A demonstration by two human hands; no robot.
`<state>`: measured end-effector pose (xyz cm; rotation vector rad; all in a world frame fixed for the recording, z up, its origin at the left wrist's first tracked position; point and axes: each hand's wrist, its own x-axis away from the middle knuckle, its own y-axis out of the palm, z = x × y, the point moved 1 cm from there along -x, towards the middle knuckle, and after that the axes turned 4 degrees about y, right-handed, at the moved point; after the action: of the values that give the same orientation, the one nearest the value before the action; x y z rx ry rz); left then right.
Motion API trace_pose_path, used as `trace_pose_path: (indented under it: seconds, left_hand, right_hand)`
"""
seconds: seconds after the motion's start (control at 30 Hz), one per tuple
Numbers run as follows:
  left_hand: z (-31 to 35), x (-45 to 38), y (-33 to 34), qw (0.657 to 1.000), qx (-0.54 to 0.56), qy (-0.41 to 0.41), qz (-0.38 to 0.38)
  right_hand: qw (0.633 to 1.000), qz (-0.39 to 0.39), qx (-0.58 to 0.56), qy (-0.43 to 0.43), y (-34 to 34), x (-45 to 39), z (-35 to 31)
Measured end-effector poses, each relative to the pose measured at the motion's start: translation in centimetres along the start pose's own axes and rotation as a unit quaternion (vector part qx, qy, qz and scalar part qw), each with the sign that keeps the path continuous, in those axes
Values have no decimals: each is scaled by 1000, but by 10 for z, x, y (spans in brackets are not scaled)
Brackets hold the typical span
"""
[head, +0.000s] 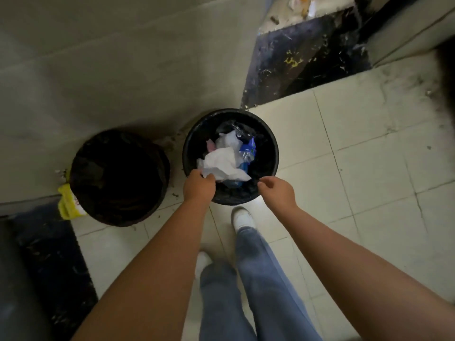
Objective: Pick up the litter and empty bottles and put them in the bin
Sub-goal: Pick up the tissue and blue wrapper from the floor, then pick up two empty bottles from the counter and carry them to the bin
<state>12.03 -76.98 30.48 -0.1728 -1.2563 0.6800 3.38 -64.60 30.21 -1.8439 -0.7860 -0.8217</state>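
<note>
A round black bin [267, 141] stands on the tiled floor against the wall. Inside it lie crumpled white paper [222, 163], a clear plastic bag and a crushed bottle with a blue label [248, 150]. My left hand [199, 185] is at the bin's near rim, fingers closed on the edge of the white paper. My right hand [277, 191] hovers over the near right rim, fingers curled loosely with nothing visible in them.
A second, dark bin [118, 178] stands to the left, a yellow packet [67, 204] beside it. A dark scratched step [300, 60] rises behind, with litter at its top. My feet in white shoes [242, 219] stand just before the bin.
</note>
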Motion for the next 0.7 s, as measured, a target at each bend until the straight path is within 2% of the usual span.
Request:
trace_pose_path:
  seconds: [0.1, 0.2, 0.3, 0.4, 0.57, 0.63, 0.7]
  left_hand:
    - [9, 23, 4, 989, -126, 79, -14]
    - [19, 49, 11, 937, -274, 212, -46]
    - [51, 69, 22, 833, -438, 334, -49]
    - [106, 109, 41, 732, -534, 422, -30]
    - [205, 239, 95, 588, -561, 582, -40]
    - [239, 303, 124, 525, -557, 642, -43]
    - [264, 371, 158, 462, -546, 697, -44]
  right_hand:
    - [998, 13, 33, -42, -15, 13, 8]
    - [989, 45, 98, -102, -37, 26, 20]
    - [975, 90, 165, -120, -74, 40, 29]
    - [967, 147, 177, -106, -128, 68, 39]
    - [951, 292, 99, -31, -250, 157, 78]
    - [932, 357, 61, 8, -301, 200, 104]
    - [899, 436, 20, 48, -350, 249, 138]
